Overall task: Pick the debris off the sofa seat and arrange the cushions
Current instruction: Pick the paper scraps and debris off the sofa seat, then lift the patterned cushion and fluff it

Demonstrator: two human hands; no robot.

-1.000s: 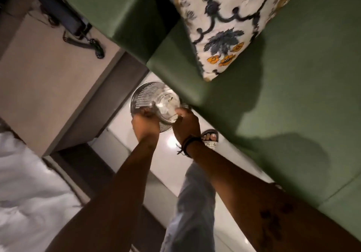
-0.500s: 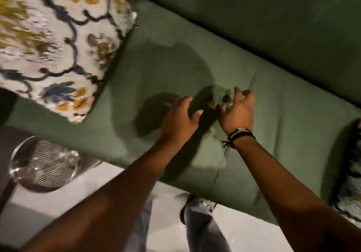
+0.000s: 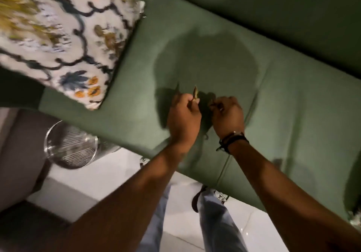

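Both hands work over the middle of the green sofa seat (image 3: 293,114). My left hand (image 3: 183,114) is closed around a small pale piece of debris (image 3: 195,92) that sticks up between thumb and fingers. My right hand (image 3: 227,114), with dark bands on its wrist, is curled over small dark bits of debris (image 3: 212,102) on the seat. A white floral cushion (image 3: 64,36) lies on the seat's left end. The edge of a second patterned cushion (image 3: 356,219) shows at the far right.
A clear round bin with a wire mesh liner (image 3: 71,144) stands on the white tiled floor (image 3: 117,183) beside the sofa's left front. My legs in light jeans (image 3: 218,222) stand against the sofa's front edge. The green backrest (image 3: 273,13) runs along the top.
A second ago both hands held the bin near the floor. They then moved onto the seat, and now the left hand has closed on a piece of debris.
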